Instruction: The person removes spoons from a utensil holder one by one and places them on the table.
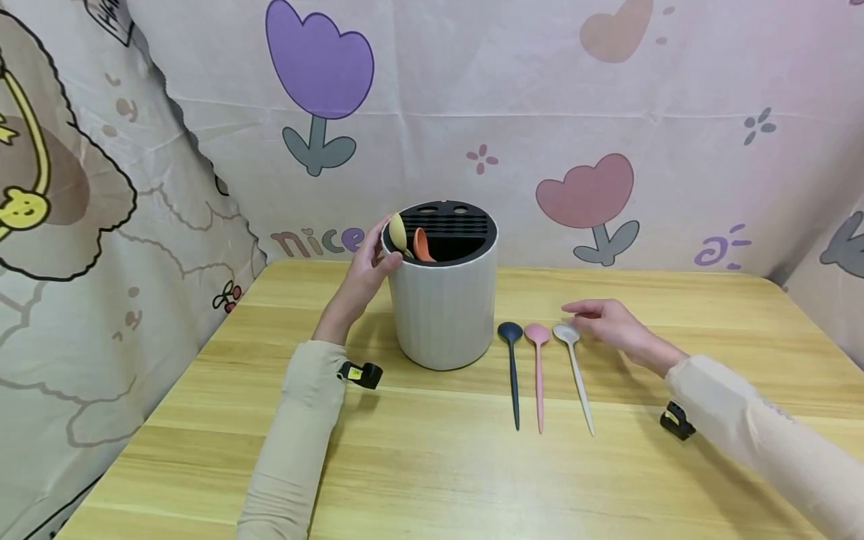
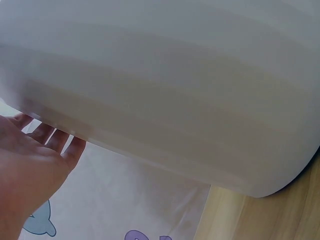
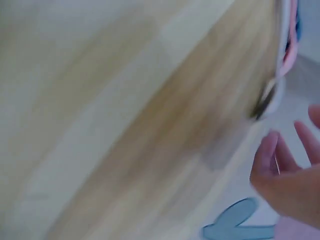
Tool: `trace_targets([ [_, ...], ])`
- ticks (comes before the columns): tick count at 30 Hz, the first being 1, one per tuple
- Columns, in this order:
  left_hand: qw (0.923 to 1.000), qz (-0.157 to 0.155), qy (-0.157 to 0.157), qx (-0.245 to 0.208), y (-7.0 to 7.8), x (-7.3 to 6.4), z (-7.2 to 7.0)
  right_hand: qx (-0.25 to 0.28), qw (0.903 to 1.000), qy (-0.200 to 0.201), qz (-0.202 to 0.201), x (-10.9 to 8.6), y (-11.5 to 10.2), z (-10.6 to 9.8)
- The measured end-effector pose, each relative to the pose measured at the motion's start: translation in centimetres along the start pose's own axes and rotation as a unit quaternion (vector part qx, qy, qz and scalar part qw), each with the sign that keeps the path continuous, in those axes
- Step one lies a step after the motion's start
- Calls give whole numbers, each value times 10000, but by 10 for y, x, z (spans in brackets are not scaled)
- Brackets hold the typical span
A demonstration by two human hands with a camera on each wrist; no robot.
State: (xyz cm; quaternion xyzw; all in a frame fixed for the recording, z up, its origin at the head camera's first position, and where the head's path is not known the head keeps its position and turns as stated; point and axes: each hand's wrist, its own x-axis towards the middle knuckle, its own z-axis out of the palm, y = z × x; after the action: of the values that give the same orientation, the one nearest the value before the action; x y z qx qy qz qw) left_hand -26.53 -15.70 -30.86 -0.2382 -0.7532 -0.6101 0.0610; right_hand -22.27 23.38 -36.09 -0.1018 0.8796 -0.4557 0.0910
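Observation:
A ribbed white utensil holder (image 1: 442,307) with a black slotted top stands upright on the table. My left hand (image 1: 367,264) holds its upper left side, thumb near the front of the rim and the other fingers toward the back. Inside the holder lean a yellow spoon (image 1: 398,231) and an orange utensil (image 1: 421,244), their lower parts hidden. My right hand (image 1: 610,324) hovers just right of the head of a white spoon (image 1: 575,360), fingers loosely bent with nothing in them. Beside that spoon lie a pink spoon (image 1: 538,367) and a dark navy spoon (image 1: 514,367), bowls pointing away from me.
The light wood table (image 1: 432,472) ends at a patterned cloth backdrop (image 1: 445,90) behind the holder, and more cloth hangs along the left. Each wrist carries a small black camera, one on the left sleeve (image 1: 313,405) and one on the right sleeve (image 1: 736,412).

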Motion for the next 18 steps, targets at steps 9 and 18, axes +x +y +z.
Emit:
trace_targets([
  [9,10000,-7,5,24,0,1,0,-105,9936,624,-933,-15,-54,22],
  [18,10000,-9,6,63,0,0,-2,-670,9654,1783,-1782,-1,-101,16],
])
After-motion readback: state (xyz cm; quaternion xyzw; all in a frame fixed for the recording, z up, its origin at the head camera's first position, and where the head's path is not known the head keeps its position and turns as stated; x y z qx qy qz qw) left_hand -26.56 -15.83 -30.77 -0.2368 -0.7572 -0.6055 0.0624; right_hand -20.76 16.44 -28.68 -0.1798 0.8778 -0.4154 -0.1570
